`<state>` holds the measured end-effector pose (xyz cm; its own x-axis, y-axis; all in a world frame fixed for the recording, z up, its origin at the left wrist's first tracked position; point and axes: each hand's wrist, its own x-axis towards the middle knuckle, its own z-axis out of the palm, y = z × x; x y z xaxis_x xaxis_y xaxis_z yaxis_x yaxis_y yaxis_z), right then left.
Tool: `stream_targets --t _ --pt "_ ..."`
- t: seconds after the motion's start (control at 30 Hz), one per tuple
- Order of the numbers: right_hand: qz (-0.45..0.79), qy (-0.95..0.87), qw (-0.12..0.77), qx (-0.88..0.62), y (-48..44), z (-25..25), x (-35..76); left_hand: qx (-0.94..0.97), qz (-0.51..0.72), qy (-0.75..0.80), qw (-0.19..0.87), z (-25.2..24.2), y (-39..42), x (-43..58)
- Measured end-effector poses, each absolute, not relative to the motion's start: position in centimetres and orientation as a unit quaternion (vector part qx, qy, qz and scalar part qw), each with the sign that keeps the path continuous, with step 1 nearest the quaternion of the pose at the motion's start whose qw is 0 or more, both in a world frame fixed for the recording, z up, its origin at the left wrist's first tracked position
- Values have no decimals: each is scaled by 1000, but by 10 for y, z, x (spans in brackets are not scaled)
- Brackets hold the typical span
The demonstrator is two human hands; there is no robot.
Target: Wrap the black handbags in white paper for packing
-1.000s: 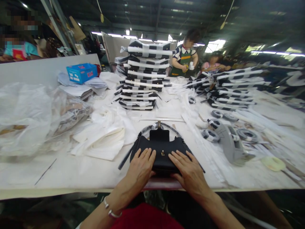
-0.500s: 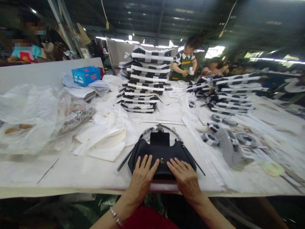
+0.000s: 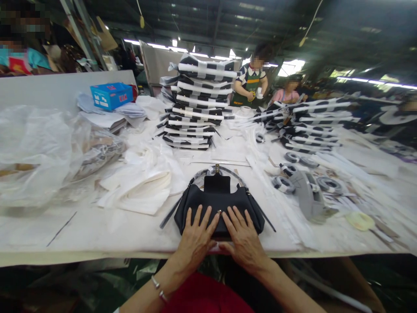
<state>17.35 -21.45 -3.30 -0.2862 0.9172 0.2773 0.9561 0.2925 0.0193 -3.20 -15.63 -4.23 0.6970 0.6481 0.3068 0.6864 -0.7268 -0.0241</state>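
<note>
A black handbag (image 3: pixel 215 201) lies flat near the front edge of the white worktable, its flap (image 3: pixel 216 184) folded away from me and its wrapped handle curving behind. A small gold clasp shows on its front between my hands. My left hand (image 3: pixel 198 232) rests on the left part of the bag with fingers spread. On the right part lies my right hand (image 3: pixel 243 234), fingers also spread, its thumb out near the bag's lower edge. Both palms partly hide the bag's near side. Dark straps stick out at either side of it.
Behind the bag rises a tall stack of wrapped bags (image 3: pixel 195 106), with another stack (image 3: pixel 316 124) to the right. A grey tape dispenser (image 3: pixel 306 195) and wrapped rolls stand at right. White sheets (image 3: pixel 140 191), clear plastic (image 3: pixel 35 156) and a blue box (image 3: pixel 111 95) lie left. Co-workers are beyond.
My right hand has shifted inward on the bag, and its thumb now points toward my left hand. My left hand stays on the bag. The whole view has moved slightly.
</note>
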Motion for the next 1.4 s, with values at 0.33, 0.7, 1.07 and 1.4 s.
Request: stream_targets --t 0.33,0.7,1.07,1.4 --pt "88 -808 125 -569 -151 -25 175 -920 -117 -365 85 -48 -156 -31" --pt "97 -795 177 -572 -124 -22 174 -929 -78 -362 -1 -4 -115 -48" --pt "80 -792 212 -567 -129 -25 171 -906 -163 -333 202 -43 -109 -71" --pt "95 -788 183 -581 -128 -15 173 -926 -199 -281 155 -24 -95 -12"
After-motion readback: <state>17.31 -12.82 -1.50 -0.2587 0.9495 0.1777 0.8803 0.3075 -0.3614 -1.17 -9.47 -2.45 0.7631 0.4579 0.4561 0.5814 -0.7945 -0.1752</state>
